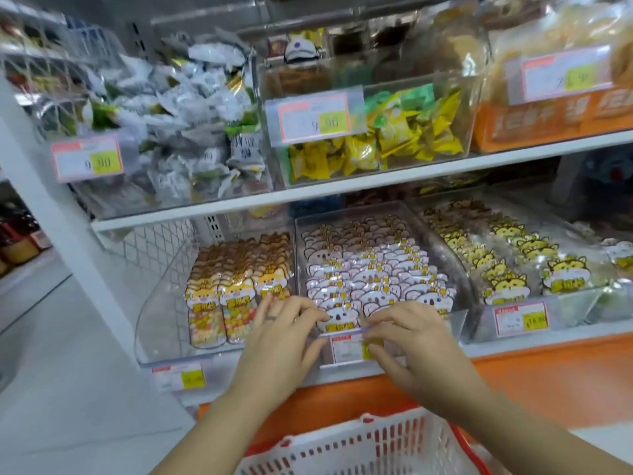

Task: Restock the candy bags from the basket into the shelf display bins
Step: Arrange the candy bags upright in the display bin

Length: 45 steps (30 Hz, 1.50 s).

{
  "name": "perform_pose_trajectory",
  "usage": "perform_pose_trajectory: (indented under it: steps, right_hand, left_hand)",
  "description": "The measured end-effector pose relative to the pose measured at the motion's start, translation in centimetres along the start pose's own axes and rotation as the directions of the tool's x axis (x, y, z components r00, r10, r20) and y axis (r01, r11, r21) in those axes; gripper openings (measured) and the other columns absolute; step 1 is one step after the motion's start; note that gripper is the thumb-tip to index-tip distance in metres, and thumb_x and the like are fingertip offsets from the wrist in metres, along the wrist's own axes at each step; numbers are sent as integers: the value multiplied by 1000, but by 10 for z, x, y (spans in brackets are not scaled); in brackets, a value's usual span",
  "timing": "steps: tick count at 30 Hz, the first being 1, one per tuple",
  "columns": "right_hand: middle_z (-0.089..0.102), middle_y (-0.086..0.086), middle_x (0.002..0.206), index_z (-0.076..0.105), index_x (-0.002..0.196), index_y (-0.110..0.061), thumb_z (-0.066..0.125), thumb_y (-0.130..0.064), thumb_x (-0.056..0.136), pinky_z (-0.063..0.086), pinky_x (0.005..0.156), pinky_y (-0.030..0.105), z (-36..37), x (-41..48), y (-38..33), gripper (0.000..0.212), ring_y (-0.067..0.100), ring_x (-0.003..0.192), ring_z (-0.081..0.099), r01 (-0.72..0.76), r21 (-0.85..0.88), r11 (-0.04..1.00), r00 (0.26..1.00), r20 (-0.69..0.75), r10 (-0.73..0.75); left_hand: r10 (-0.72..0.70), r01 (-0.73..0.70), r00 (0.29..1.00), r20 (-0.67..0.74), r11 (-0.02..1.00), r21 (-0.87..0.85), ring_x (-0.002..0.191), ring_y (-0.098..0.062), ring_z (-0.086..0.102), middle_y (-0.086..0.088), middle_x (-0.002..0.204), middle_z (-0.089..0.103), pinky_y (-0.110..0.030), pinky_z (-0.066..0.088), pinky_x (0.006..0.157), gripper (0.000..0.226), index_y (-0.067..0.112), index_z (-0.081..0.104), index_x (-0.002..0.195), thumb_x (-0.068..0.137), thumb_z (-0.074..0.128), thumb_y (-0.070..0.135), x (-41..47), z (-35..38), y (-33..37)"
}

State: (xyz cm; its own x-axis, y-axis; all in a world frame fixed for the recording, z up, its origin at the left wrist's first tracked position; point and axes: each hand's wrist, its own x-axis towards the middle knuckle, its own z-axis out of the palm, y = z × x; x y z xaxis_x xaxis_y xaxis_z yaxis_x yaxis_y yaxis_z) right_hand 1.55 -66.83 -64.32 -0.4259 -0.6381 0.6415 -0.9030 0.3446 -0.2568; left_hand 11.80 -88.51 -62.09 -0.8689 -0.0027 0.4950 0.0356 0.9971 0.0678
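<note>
We see both hands at the front edge of the middle bin (457, 320), a clear one on the lower shelf (548, 341). The left hand (284, 341) has its fingers curled in narrow, tips on the left top of the front bag (339, 318), thumb down outside the bin's front wall. There is a ring (271, 317) on one finger. The right hand (412, 341) is the same: fingers curled close, tips at the bag's right top corner, thumb lying across the price tag (347, 349) on the bin front. The front bag is pink and white with an animal face. It stands upright against the front wall, pinched between the two sets of fingertips. Behind it, rows of pink-white bags (370, 265) fill the bin to its back. The left bin (154, 303) holds orange-yellow bags (236, 289) packed at its right side, with its left part bare. The right bin (568, 313) holds yellow bags (503, 286), looser and tilted. The basket (363, 447), white mesh with a red rim, is at the bottom edge of the view, below the hands and apart from them; we cannot tell what is in it. On the upper shelf (376, 185) are white-green packets (171, 125) on the left and yellow packets (404, 138) in the middle.
</note>
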Motion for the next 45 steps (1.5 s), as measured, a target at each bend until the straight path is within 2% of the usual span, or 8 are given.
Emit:
perform_pose_trajectory:
  steps: [5, 12, 17, 22, 26, 31, 37, 45]
  right_hand:
    - [65, -6, 83, 68, 88, -24, 59, -25, 88, 49, 72, 40, 33, -42, -31, 9, 20, 80, 59, 38, 54, 998, 962, 268, -51]
    - [73, -1, 103, 74, 105, -18, 60, -22, 94, 55, 82, 38, 90, -112, -57, 19, 20, 90, 66, -201, 53, 978, 759, 640, 121]
    - [70, -2, 108, 70, 109, -20, 53, -28, 99, 53, 89, 33, 137, -169, -31, 21, 15, 95, 63, -431, -136, 892, 408, 852, 327]
    - [65, 7, 98, 66, 91, -14, 48, -33, 99, 51, 78, 36, 175, -222, -25, 27, 31, 101, 63, -438, -311, 843, 23, 934, 357]
    - [50, 7, 144, 65, 126, -11, 47, -28, 99, 35, 113, 44, 197, -238, -55, 36, 33, 128, 51, -318, -227, 920, -173, 968, 179]
    - [66, 14, 111, 66, 109, -2, 49, -19, 96, 51, 82, 38, 208, -248, -85, 28, 29, 99, 62, -392, -164, 905, -152, 982, 112]
    - [63, 8, 123, 61, 125, -12, 56, -27, 92, 51, 89, 40, 209, -239, -87, 36, 27, 108, 60, -505, -158, 849, -114, 987, 116]
    - [55, 2, 136, 44, 144, -20, 69, -33, 89, 45, 94, 32, 191, -206, -96, 61, 19, 118, 54, -583, -80, 809, 23, 993, 114]
  left_hand:
    - [-102, 93, 994, -44, 980, -176, 103, -16, 59, 11, 108, 59, -43, 39, 104, 22, 30, 65, 107, 94, 48, 34, -67, 16, 13]
    - [-366, 468, 869, 332, 826, -315, 100, -20, 64, 2, 111, 68, -38, 52, 84, 19, 19, 69, 111, 95, 60, 15, -175, 81, 27]
    - [-435, 704, 532, 727, 704, -94, 93, -19, 63, -1, 110, 68, -37, 54, 82, 21, 20, 66, 116, 101, 52, 24, -252, 136, 7]
    - [-266, 632, 141, 954, 765, 120, 109, -28, 60, -10, 124, 61, -42, 52, 94, 31, 16, 57, 130, 102, 46, 20, -300, 175, 1]
    - [-159, 487, -25, 987, 860, 151, 107, -27, 61, -7, 127, 59, -44, 55, 89, 34, 20, 55, 129, 97, 54, 29, -326, 198, 19]
    - [-164, 347, 8, 986, 926, 152, 114, -28, 56, -5, 129, 50, -44, 53, 88, 42, 22, 51, 133, 93, 63, 29, -330, 207, 28]
    - [-104, 349, -65, 992, 930, 120, 105, -25, 56, -7, 121, 58, -37, 50, 88, 29, 15, 57, 125, 97, 59, 22, -313, 200, 27]
    - [-100, 548, 181, 978, 837, -16, 90, -17, 53, 0, 102, 59, -30, 45, 78, 8, 21, 55, 98, 96, 63, 21, -270, 164, 10]
